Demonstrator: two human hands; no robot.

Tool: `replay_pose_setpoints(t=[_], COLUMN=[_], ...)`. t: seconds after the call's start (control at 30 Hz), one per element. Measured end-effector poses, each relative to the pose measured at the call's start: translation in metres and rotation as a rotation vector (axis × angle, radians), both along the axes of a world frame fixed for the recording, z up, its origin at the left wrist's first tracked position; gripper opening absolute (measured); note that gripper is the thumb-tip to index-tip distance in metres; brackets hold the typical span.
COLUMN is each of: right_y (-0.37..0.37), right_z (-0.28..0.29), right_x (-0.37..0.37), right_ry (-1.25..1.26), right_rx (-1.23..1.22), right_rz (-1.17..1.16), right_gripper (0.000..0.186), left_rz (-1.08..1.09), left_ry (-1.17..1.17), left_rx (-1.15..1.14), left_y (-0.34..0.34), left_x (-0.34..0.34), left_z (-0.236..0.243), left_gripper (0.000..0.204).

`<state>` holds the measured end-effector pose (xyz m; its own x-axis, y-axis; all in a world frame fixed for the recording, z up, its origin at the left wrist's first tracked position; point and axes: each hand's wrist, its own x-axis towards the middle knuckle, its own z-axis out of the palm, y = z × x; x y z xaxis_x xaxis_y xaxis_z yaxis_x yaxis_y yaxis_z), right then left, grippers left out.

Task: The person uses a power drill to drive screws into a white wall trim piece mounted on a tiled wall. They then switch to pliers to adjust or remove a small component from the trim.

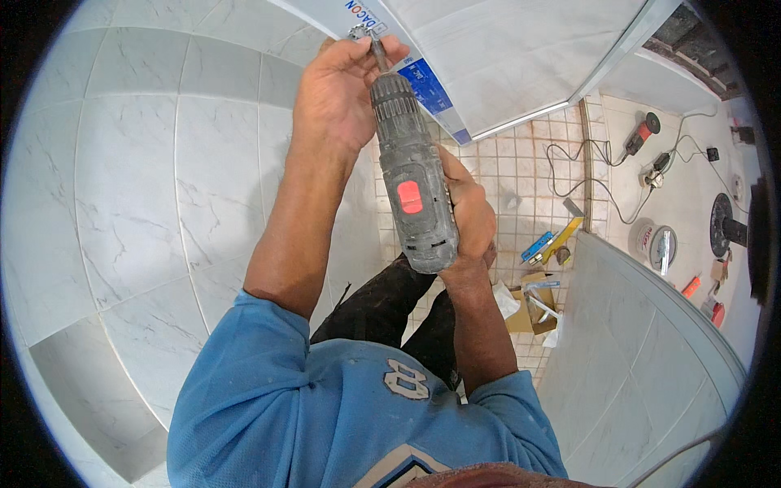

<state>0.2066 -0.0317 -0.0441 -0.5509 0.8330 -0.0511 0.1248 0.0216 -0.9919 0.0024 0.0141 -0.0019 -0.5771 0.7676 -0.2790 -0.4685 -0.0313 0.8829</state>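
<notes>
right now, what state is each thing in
power drill, in the right grip, running unclear
left grip, fingers bent by drill bit, hold unclear
angle grinder, lying down
cardboard box, open
framed panel, standing
bucket, upright

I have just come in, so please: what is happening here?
A person in blue holds a power drill in the right grip. The left grip is at the drill bit, beside a white panel with blue printing; whether the bit touches it is unclear. An angle grinder lies to the right; a cardboard box is on the tiled floor.
</notes>
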Motion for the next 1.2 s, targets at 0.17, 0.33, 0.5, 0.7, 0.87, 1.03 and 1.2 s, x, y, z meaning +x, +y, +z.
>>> replay_pose_setpoints(t=[0.17, 0.33, 0.5, 0.7, 0.87, 1.03, 1.2], right_y=[-0.013, -0.018, -0.020, -0.025, -0.028, -0.030, -0.032], right_z=[-0.018, -0.027, -0.039, -0.052, -0.053, -0.049, -0.042], right_x=[-0.011, -0.031, -0.033, -0.032, -0.031, -0.017, -0.002], right_ry=[0.253, 0.577, 0.420, 0.404, 0.378, 0.192, 0.197], right_rx=[0.030, -0.106, 0.122, 0.025, 0.149, 0.209, 0.169], right_rz=[-0.162, -0.170, -0.210, -0.212, -0.282, -0.215, -0.220], right_gripper=[0.063, 0.071, 0.077, 0.075, 0.071, 0.069, 0.063], left_rz=[-0.002, 0.055, 0.044, 0.056, 0.002, -0.036, -0.039], left_ry=[-0.024, -0.050, -0.074, -0.053, -0.094, -0.088, -0.062], left_rx=[-0.009, -0.041, -0.042, 0.002, 0.036, 0.068, 0.140], left_y=[0.002, 0.008, 0.002, 0.004, 0.000, -0.005, -0.019], left_x=[-0.003, 0.004, 0.000, 0.003, -0.006, -0.010, 0.000], left_z=[0.001, 0.008, 0.011, 0.004, 0.002, -0.001, -0.009], left_gripper=[0.024, 0.026, 0.026, 0.026, 0.019, 0.015, 0.030])
